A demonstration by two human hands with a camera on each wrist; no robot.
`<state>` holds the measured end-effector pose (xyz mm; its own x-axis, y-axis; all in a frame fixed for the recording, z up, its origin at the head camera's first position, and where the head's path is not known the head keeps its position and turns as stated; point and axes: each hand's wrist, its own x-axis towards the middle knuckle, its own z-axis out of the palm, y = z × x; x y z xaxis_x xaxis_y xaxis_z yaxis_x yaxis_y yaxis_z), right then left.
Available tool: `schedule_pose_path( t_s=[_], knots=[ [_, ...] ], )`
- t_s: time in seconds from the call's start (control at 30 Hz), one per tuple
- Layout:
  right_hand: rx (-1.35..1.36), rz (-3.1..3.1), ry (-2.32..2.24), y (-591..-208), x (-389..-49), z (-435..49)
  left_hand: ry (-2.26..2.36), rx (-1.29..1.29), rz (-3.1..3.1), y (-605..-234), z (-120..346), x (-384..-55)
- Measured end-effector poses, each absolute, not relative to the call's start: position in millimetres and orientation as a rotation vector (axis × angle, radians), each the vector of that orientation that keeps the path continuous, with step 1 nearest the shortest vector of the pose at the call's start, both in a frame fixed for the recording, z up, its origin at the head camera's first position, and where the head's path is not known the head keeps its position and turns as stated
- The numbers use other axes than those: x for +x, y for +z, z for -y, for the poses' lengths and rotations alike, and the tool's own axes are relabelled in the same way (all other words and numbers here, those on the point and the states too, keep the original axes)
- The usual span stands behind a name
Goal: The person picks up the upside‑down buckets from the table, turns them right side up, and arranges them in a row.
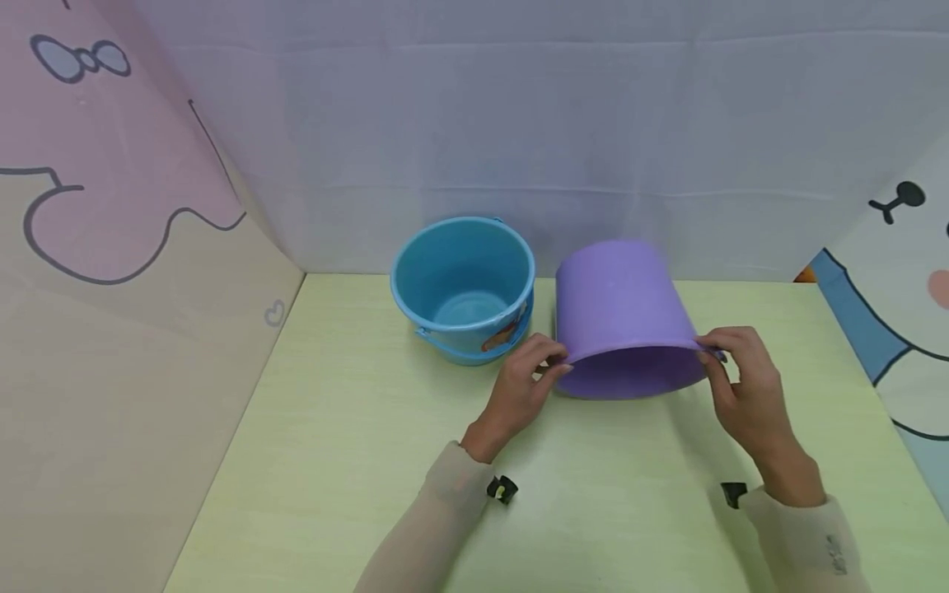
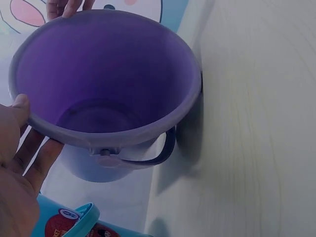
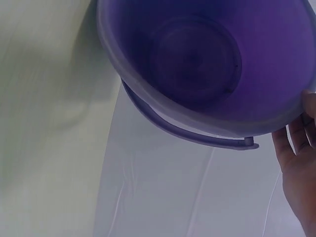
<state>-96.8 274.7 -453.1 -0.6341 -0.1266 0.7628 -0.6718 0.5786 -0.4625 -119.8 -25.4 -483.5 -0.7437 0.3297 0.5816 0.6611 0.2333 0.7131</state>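
A purple bucket (image 1: 623, 296) is tipped with its mouth toward me. My left hand (image 1: 522, 383) pinches its rim on the left side, thumb inside and fingers outside. On the opposite side of the rim, my right hand (image 1: 749, 395) pinches it likewise. In the left wrist view the bucket's inside (image 2: 108, 69) shows nothing in it, and its handle (image 2: 170, 148) hangs below the rim. The right wrist view shows the handle (image 3: 187, 133) along the outside of the rim. Just left of the purple bucket stands an upright blue bucket (image 1: 463, 284), close to my left hand.
Both buckets are on a pale yellow-green table (image 1: 334, 461). A white cloth wall (image 1: 519, 107) rises along its back edge. Printed panels stand at the left (image 1: 133, 346) and right (image 1: 912, 329). A dark strap piece (image 1: 502, 490) shows at my left wrist.
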Motion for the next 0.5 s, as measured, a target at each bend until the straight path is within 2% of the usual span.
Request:
schedule_pose_path(
  t_s=[0.27, 0.5],
  knots=[
    [0.581, 2.120, 1.017, -453, -96, -272, -1.558, -0.907, 2.218, -482, 27, -119],
    [0.203, 2.144, 1.092, -467, -86, -263, -1.556, -0.907, 2.234, -482, 27, -118]
  ],
)
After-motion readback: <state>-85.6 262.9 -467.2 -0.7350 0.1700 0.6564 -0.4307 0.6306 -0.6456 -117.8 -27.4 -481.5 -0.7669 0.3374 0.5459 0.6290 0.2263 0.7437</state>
